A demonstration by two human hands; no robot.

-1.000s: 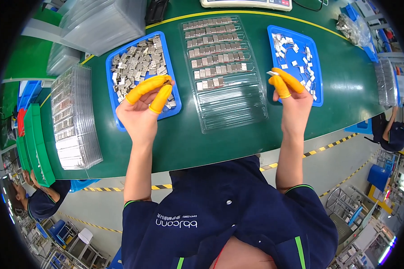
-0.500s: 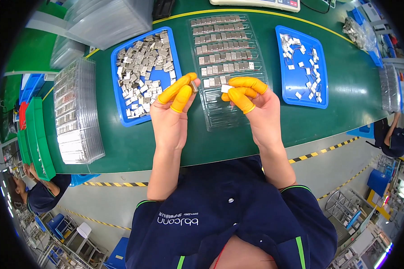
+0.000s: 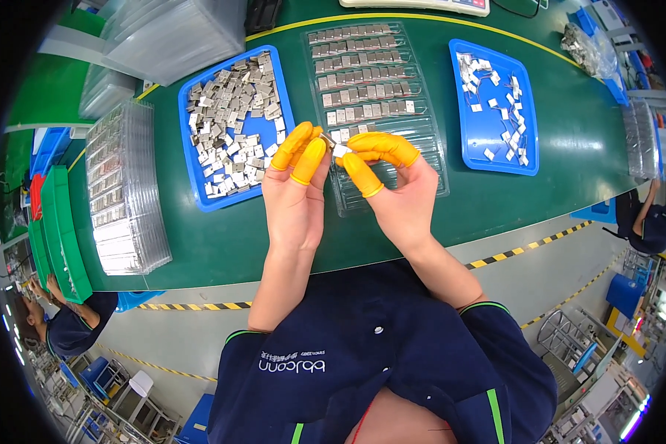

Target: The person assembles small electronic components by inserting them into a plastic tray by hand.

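Observation:
My left hand, with yellow finger cots, pinches a small metal USB connector shell. In my right hand, also in yellow cots, is a white plug piece, held between thumb and fingers. The two pieces meet or nearly meet; their exact contact is too small to tell. Both hands are over the near part of a clear blister tray, where rows of metal connectors with thin wires fill the far part. Left of it, a blue tray holds many metal shells. Another blue tray on the right holds white wired plugs.
Stacked clear trays stand at the left of the green table, beside a long green bin. Larger clear plastic trays and a white device are at the back. Other people are at both sides.
My hands have come together: the right moved left with the white plug piece, the left slightly right with the metal shell. The pieces, apart before, now meet or nearly meet.

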